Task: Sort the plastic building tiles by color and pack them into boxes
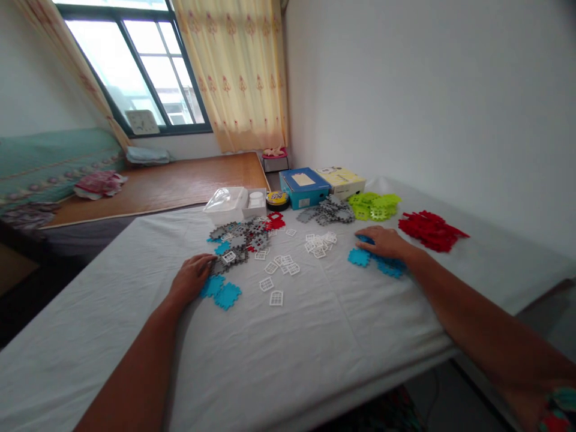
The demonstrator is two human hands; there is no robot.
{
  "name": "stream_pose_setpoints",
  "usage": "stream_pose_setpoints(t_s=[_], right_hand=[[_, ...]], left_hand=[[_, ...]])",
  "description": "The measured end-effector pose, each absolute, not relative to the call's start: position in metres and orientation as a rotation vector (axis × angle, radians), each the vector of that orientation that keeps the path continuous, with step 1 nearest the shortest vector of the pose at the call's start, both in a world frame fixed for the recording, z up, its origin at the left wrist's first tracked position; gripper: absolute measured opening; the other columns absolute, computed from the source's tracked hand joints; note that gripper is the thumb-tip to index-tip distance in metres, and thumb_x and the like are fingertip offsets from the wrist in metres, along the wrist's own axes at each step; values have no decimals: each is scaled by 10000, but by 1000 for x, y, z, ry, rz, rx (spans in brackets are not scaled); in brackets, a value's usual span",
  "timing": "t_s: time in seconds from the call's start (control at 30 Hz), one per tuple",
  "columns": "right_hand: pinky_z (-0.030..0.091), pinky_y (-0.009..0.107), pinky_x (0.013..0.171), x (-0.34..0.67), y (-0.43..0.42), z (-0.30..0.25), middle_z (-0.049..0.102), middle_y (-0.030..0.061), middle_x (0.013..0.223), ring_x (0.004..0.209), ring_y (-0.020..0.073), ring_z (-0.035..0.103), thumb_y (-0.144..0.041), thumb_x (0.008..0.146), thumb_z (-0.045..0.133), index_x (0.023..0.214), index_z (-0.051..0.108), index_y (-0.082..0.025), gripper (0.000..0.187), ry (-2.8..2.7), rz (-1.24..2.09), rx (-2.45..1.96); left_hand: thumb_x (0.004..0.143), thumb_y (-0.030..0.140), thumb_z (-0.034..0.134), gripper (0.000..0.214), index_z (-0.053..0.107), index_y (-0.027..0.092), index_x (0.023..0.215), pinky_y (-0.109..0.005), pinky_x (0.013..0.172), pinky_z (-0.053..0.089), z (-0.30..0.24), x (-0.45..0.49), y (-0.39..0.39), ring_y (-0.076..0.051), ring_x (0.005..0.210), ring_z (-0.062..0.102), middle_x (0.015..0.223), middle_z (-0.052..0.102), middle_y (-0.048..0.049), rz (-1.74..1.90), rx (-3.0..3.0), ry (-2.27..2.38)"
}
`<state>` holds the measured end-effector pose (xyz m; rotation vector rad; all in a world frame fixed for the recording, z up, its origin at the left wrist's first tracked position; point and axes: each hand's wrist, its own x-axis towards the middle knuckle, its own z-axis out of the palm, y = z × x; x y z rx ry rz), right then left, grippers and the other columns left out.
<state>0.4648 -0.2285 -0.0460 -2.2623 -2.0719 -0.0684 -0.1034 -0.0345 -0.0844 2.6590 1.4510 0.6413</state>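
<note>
My left hand [194, 275] rests at the near left edge of a mixed pile of grey interlocking tiles [229, 264], its fingers stretched out and touching the pile. Just below it lie light blue notched tiles [227, 295], with more blue among the grey. My right hand [382, 242] is over a small group of blue tiles [389, 267]. A darker blue tile [365, 239] shows between its thumb and fingers. Small white window-shaped pieces [276, 298] are scattered between my hands, with a heap of white grid pieces [320, 243] farther back.
Red tiles [429, 231] are heaped at the right, yellow-green tiles [373, 206] and grey tiles [333, 210] at the back. A blue box [305, 189], a yellow box [342, 182], a round tin [278, 200] and a clear plastic container [226, 204] line the far edge.
</note>
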Motion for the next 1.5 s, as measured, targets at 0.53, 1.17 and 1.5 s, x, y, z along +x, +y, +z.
stream_pose_setpoints(t_s=[0.53,1.17,1.5], right_hand=[[309,503,1066,416,-264,-53,580,103,1338,1277,291,463,-395,916,479,1256,619,-228,403,-2253,-303,-2043],[436,263,790,248,-165,-43,646,98,1015,923,190,604,-337,877,601,1050,641,-157,253,-2421,110,-1657],[388,311,741,294,-162,-24,710,90,966,887,216,598,-285,921,430,1009,677,-209,273,-2200,-347,-1940]], left_hand=[[869,343,371,429,655,201,1156,-433,1035,424,-87,-102,-34,-255,1131,562,1224,633,-98,623,2656,1456],[847,264,422,377,675,226,1125,-424,1038,416,-79,-95,-47,-239,1126,550,1197,647,-57,697,2574,1461],[857,272,412,376,671,236,1126,-408,1052,401,-78,-95,-48,-226,1137,542,1210,641,-43,678,2567,1460]])
